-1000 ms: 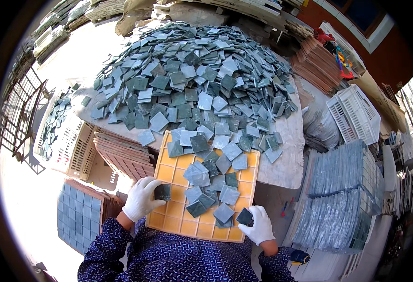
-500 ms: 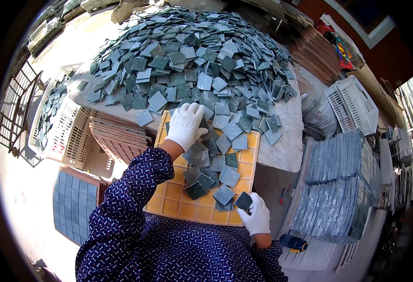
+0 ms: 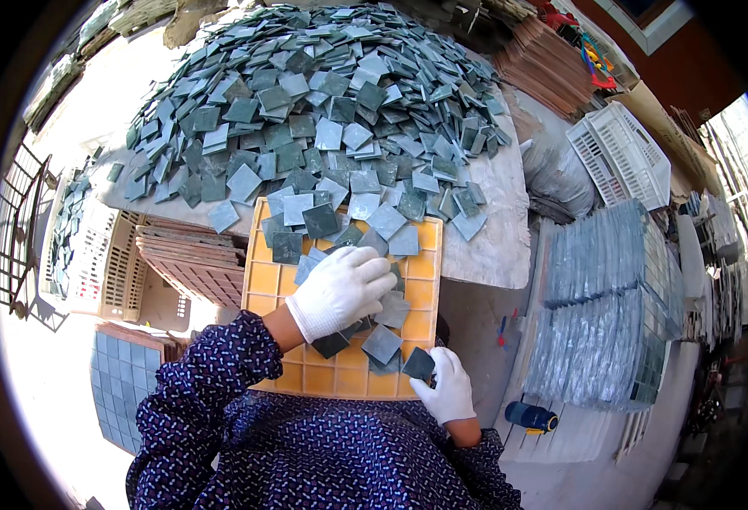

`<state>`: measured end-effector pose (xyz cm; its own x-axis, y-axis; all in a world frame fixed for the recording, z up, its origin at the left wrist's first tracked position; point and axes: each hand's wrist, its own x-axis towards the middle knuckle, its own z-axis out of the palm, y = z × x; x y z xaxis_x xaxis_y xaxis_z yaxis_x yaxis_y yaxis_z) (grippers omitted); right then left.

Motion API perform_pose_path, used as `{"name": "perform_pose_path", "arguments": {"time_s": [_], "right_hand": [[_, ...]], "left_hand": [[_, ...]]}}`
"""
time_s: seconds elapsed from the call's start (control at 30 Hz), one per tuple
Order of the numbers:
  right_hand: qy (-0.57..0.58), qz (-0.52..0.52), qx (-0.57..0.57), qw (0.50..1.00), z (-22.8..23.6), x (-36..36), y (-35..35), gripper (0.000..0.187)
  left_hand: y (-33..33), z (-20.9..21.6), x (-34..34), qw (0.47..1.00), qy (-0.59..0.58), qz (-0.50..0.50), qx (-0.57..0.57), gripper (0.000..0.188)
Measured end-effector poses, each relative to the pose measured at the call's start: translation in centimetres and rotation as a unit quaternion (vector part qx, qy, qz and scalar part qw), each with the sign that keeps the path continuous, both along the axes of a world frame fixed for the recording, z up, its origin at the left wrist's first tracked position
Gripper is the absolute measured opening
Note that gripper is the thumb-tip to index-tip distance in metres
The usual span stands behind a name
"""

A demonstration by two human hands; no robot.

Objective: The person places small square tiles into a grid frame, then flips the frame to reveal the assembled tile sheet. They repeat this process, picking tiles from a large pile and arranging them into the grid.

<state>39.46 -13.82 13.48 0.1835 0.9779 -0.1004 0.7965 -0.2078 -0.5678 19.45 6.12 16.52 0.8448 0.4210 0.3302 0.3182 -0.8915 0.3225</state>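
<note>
A yellow gridded tray lies before me, its far edge against the table, with loose square stone tiles over its middle. My left hand, in a white glove, is laid over the tiles, fingers stretched to the right; its fingertips are partly hidden among them. At the tray's near right corner my gloved right hand pinches one dark square stone tile between thumb and fingers. Beyond the tray, a big heap of grey-green tiles covers the table, some spilling onto the tray's far side.
Left of the tray stand stacked reddish-brown gridded trays, a cream plastic crate and a tile-filled panel. To the right are wrapped tile stacks, a white crate and a dark blue bottle.
My left hand has come from the tray's far edge toward me, over the middle tiles. More tiles lie on the tray's far part. My right hand still holds its tile; the view has shifted slightly.
</note>
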Motion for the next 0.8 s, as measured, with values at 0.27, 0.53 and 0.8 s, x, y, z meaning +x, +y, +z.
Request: {"name": "perform_pose_path", "arguments": {"time_s": [0.27,0.53,0.8], "right_hand": [[-0.06,0.008,0.037,0.997,0.1,0.4,-0.1,0.048],[-0.009,-0.052,0.06,0.997,1.1,0.5,-0.1,0.056],[0.043,-0.049,0.06,0.996,0.3,1.5,-1.4,0.062]], "left_hand": [[-6.1,-2.5,2.6,0.981,0.122,-0.137,0.067,0.051],[-6.1,-1.7,3.2,0.976,0.166,-0.131,0.053,0.056],[-6.4,-3.3,2.5,0.977,0.178,-0.098,0.061,0.053]]}}
